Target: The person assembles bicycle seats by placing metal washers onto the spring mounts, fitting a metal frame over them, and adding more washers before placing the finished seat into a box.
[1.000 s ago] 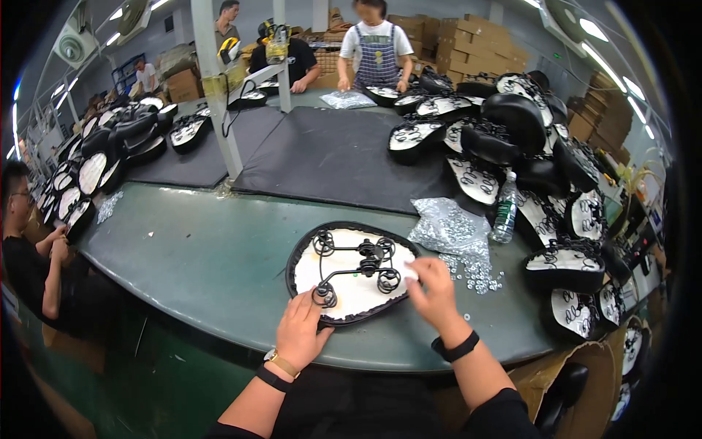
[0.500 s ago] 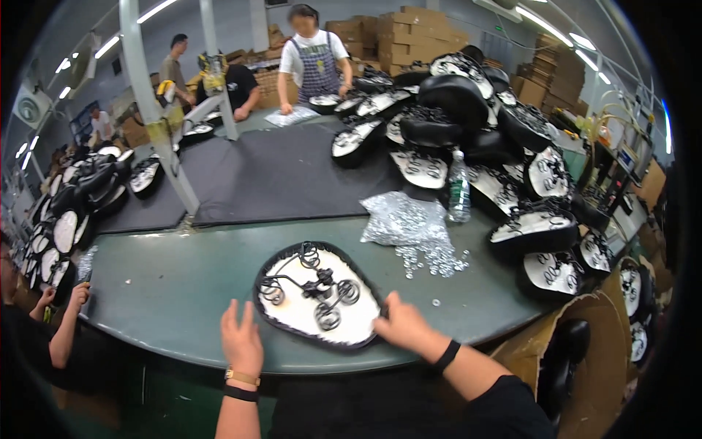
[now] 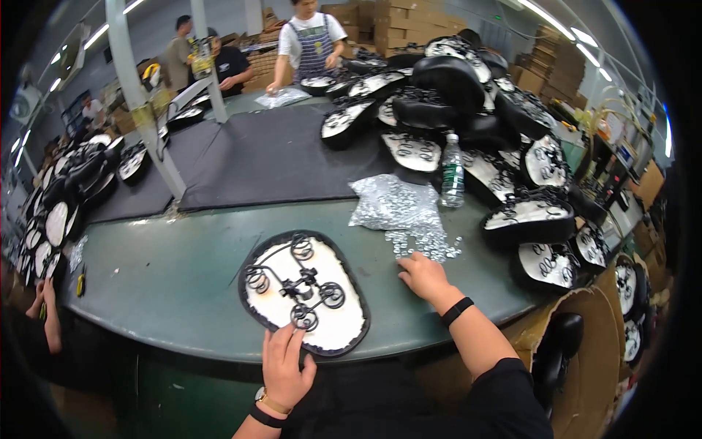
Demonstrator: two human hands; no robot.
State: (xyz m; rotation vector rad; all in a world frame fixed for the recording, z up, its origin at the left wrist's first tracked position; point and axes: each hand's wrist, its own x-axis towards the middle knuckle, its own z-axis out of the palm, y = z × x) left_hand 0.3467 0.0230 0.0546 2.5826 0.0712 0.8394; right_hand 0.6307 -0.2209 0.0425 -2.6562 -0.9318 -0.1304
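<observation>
A black bicycle saddle (image 3: 340,265) lies upside down on the green table before me. Its pale underside faces up, with black coil springs and a bent wire frame around a central clamp. My left hand (image 3: 287,369) is open, its fingers stretched onto the saddle's near edge by the closest spring. To the right, my right hand (image 3: 425,278) is at the near edge of a spread of small shiny metal rings (image 3: 417,245). Its fingers are bent down and drawn together; whatever is between the fingertips is too small to make out. A clear plastic bag (image 3: 395,203) of such rings lies just behind.
A plastic bottle (image 3: 453,172) stands beside the bag. Saddles are heaped at the right (image 3: 530,219) and far left (image 3: 62,219). A metal post (image 3: 146,124) rises from the table. An open carton (image 3: 585,358) stands at my right. Co-workers are across and at left.
My right hand has left the saddle's right edge and reached forward to the rings. My left hand has moved right onto the saddle's near edge. The saddle sits slightly turned, and the view has shifted.
</observation>
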